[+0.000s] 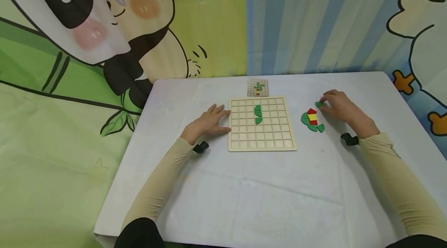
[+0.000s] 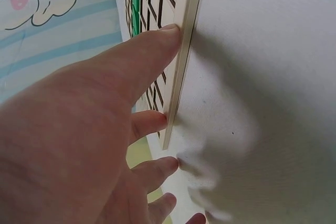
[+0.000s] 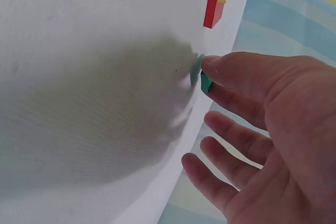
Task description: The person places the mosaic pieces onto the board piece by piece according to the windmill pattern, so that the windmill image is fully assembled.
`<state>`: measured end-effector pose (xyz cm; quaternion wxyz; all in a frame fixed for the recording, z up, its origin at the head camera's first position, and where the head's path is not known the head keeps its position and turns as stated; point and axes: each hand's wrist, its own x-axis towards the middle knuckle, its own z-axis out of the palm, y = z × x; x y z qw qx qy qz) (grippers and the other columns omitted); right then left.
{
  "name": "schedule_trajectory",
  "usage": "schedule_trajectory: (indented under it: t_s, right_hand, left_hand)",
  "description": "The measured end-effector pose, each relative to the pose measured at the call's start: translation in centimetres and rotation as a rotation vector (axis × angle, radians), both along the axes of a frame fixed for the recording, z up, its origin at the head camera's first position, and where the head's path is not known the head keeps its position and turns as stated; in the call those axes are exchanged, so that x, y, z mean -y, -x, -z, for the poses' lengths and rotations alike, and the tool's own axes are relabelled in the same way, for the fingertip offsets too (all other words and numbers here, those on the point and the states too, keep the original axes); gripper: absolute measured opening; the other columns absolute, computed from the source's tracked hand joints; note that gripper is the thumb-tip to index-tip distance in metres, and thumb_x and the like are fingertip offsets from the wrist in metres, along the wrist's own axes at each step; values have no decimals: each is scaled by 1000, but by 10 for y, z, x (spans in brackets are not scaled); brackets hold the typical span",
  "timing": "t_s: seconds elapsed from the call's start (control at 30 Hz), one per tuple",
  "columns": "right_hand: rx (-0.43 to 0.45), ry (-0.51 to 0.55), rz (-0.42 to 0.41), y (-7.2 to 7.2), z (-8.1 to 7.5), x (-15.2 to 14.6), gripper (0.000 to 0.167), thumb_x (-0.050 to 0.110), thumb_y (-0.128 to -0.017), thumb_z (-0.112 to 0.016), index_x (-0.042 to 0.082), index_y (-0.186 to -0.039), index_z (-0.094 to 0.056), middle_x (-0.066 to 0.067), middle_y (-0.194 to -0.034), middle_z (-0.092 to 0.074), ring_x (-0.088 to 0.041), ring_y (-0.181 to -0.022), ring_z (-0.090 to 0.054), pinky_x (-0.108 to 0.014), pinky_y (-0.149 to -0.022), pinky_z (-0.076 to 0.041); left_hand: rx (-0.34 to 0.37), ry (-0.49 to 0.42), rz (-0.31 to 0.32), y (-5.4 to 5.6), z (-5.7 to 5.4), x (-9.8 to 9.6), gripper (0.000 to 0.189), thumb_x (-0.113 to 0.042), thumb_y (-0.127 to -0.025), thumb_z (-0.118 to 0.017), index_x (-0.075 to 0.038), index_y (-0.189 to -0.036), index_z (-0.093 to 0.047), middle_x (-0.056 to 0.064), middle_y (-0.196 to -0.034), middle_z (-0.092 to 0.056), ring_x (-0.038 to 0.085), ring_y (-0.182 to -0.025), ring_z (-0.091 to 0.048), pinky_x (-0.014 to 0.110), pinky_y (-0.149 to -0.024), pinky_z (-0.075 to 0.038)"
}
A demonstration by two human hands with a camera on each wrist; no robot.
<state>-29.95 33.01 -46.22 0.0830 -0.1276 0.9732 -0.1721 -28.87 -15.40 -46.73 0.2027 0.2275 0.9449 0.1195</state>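
A wooden grid board (image 1: 242, 139) lies on the table with green blocks (image 1: 258, 113) with curved edges in its upper middle. My left hand (image 1: 207, 123) is at the board's left side, its thumb and a fingertip against the edge in the left wrist view. The other fingers are spread over the cloth. Off to the right, my right hand (image 1: 340, 107) pinches a green block (image 3: 206, 82) between thumb and index finger, close to the tabletop. The remaining fingers are apart from the block. Its full outline is hidden by the thumb.
Beside the board's right edge lies a cluster of loose pieces: green blocks (image 1: 305, 119), red blocks (image 1: 312, 111) and a yellow block (image 1: 312, 117). A small pattern card (image 1: 251, 92) sits behind the board. White cloth (image 1: 258, 193) covers the table; a printed curtain (image 1: 216, 19) hangs behind.
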Motion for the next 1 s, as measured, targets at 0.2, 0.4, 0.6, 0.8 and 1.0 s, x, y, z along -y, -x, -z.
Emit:
schedule_trajectory:
  t_s: [0.2, 0.4, 0.6, 0.8, 1.0]
  right_hand:
    - [4, -1, 15, 0, -2, 6, 33, 11, -94, -66, -11, -119, -64, -37, -142, -39, -55, -132, -32, -70, -114, -26]
    - [-12, -8, 15, -1, -10, 23, 34, 14, -94, -69, -10, -118, -66, -34, -144, -40, -53, -134, -32, -69, -113, -31]
    - [-6, -22, -7, -1, -19, 46, 32, 13, -94, -69, -8, -119, -66, -32, -146, -39, -52, -136, -30, -67, -112, -34]
    - [-32, -28, -66, -4, -23, 65, 32, 13, -94, -70, -7, -118, -67, -29, -146, -42, -50, -137, -33, -63, -109, -39]
    - [-99, -36, -143, -7, -21, 82, 30, 12, -92, -73, -6, -116, -69, -28, -142, -48, -49, -133, -40, -61, -106, -43]
  left_hand:
    - [-4, 4, -5, 1, 0, 0, 81, -59, -94, -60, -26, -161, -26, 8, -171, -8, 34, -158, 4, 60, -125, -14]
    - [3, 0, -8, 0, 0, 0, 81, -58, -95, -60, -26, -161, -26, 8, -171, -8, 34, -158, 5, 60, -125, -13]
    - [-7, 6, -3, -1, 0, 0, 81, -59, -95, -59, -26, -161, -25, 8, -171, -8, 34, -158, 5, 59, -125, -14]
    - [-5, 5, -5, -1, 1, 0, 81, -59, -95, -60, -26, -161, -25, 8, -171, -8, 34, -158, 5, 59, -125, -14]
    - [5, -3, -8, -2, -1, 1, 82, -59, -95, -60, -26, -161, -25, 8, -171, -7, 34, -158, 5, 59, -125, -13]
